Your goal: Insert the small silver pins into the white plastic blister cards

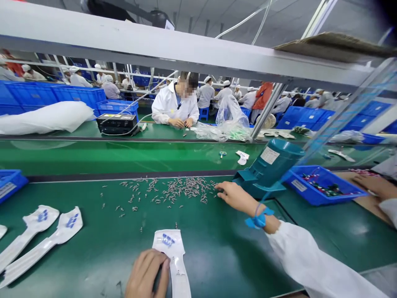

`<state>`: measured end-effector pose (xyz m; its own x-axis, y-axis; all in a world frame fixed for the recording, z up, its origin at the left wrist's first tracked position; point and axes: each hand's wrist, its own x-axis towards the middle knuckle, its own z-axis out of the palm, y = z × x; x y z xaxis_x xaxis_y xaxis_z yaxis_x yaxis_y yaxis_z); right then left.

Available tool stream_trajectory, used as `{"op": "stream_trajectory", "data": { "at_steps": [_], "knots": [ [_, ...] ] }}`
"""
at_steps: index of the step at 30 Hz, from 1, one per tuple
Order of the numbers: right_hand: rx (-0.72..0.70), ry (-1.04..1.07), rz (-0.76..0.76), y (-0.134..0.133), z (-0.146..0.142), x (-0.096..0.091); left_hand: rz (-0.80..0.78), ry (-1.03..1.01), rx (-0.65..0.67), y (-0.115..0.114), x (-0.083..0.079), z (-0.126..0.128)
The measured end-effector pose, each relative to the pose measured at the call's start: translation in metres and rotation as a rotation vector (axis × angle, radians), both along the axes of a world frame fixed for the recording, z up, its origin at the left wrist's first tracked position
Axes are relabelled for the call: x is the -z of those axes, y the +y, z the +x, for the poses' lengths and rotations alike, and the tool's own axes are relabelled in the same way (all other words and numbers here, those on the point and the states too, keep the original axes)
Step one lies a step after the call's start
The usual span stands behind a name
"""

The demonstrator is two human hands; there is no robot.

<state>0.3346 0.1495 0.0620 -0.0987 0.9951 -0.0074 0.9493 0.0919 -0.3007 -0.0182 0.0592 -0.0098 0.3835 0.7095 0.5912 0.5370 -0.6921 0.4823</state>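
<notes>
My left hand [145, 275] lies at the near edge of the green table [93, 248], fingers curled onto a long white pouch with blue print [173, 256], holding it down. My right hand [232, 195] reaches forward to the right end of a scatter of several small grey metal parts [173, 190]; its fingertips are pressed together at the parts, and what they pinch is too small to see. A blue strap is tied round the right wrist [259, 218], above a white sleeve.
Two more white pouches [46, 231] lie at the left. A teal machine [266, 167] and a blue bin of small parts [322, 188] stand right of my hand. Another person's hands [375, 186] are at far right. A green conveyor [124, 157] runs behind, with white-coated workers beyond.
</notes>
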Motion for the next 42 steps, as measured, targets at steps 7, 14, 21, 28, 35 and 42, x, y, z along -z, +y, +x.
{"op": "stream_trajectory", "data": {
  "at_steps": [7,14,21,28,35,42],
  "knots": [
    [-0.022,0.016,0.017,0.000,0.002,0.040,-0.103,0.007,-0.031,-0.010,-0.009,0.007],
    [-0.066,0.056,0.036,-0.008,-0.004,0.045,-0.192,0.054,-0.015,-0.017,-0.020,0.021],
    [-0.109,0.106,0.034,-0.008,-0.014,0.043,-0.195,0.041,0.014,-0.017,-0.027,0.031],
    [-0.081,0.123,0.047,-0.007,-0.021,0.040,-0.185,0.018,-0.004,-0.020,-0.032,0.033],
    [-0.008,0.679,-0.205,-0.049,-0.059,0.012,-0.313,-0.083,-0.058,-0.026,-0.038,0.050],
    [0.009,1.014,-0.269,-0.069,-0.107,0.015,-0.306,-0.249,-0.010,-0.038,-0.050,0.087]
  ]
}}
